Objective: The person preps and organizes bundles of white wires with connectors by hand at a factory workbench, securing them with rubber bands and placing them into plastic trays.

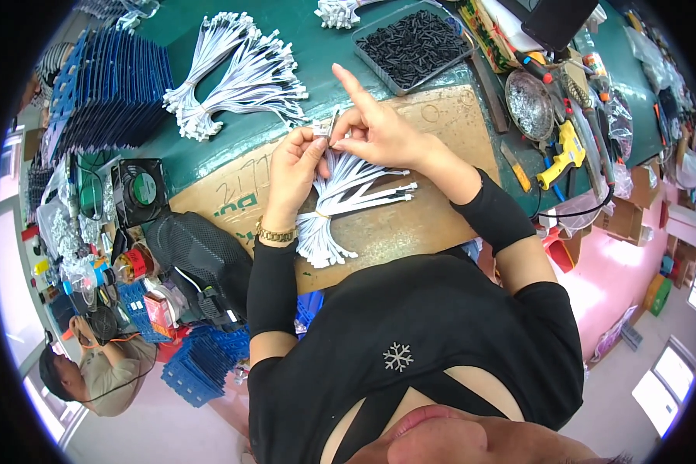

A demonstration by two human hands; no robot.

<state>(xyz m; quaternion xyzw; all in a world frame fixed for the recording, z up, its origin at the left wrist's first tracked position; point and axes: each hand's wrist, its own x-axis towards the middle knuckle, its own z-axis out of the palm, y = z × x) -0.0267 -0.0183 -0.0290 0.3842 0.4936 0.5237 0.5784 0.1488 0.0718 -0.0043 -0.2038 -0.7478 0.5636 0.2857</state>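
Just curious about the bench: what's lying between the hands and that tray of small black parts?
Only bare brown cardboard and a strip of green mat separate the hands from the tray, in the head view.

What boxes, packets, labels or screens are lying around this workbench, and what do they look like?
Cardboard sheet: flat under the hands, brown, with green print and pen scribbles.
Small carton: lower left by the blue crates, red and white.
Fan label: round, green, on the black square fan at left.
Plastic bags: clear, crumpled, at the far right.
No screen is clearly visible.
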